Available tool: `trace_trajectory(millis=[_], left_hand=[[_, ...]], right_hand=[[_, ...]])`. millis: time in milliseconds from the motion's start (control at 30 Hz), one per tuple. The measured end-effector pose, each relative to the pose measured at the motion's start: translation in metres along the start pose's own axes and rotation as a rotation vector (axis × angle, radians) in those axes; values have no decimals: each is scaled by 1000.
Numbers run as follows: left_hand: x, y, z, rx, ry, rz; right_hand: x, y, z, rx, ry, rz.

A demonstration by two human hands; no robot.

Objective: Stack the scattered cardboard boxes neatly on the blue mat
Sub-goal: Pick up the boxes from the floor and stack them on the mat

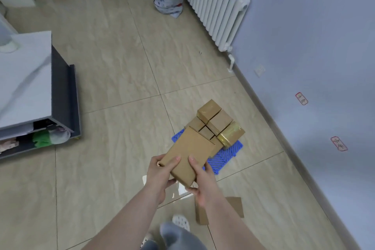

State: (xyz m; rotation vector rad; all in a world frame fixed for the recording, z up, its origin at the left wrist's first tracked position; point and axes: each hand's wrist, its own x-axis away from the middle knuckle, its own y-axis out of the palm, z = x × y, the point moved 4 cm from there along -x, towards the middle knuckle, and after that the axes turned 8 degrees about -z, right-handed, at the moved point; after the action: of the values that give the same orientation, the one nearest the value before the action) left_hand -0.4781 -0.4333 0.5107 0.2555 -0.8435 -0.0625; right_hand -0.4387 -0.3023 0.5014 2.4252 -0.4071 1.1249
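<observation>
Presently the left hand and right hand both grip the near end of a flat brown cardboard box, held in the air before the blue slatted plastic mat. It appears light and stiff; holding both side edges should suit. Smaller stacked cardboard boxes occupy the mat beyond.

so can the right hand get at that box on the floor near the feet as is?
Probably not yet. The right hand and left hand both grip the flat box. The floor box lies just below the right forearm, nothing covering it, once the hand frees up.
</observation>
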Motion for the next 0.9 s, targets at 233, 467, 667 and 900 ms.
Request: trace_trajectory(millis=[233,467,667,900], left_hand=[[-79,32,44,-76,-88,-37],[-180,60,78,-112,-165,-40],[-267,60,78,-159,-262,-23],[-370,47,78,-604,-329,-87]], right_hand=[[-72,-1,-41,-65,47,81],[-155,-1,-96,-108,77,153],[-227,1,-104,-120,95,266],[-311,-2,-94,-239,84,366]])
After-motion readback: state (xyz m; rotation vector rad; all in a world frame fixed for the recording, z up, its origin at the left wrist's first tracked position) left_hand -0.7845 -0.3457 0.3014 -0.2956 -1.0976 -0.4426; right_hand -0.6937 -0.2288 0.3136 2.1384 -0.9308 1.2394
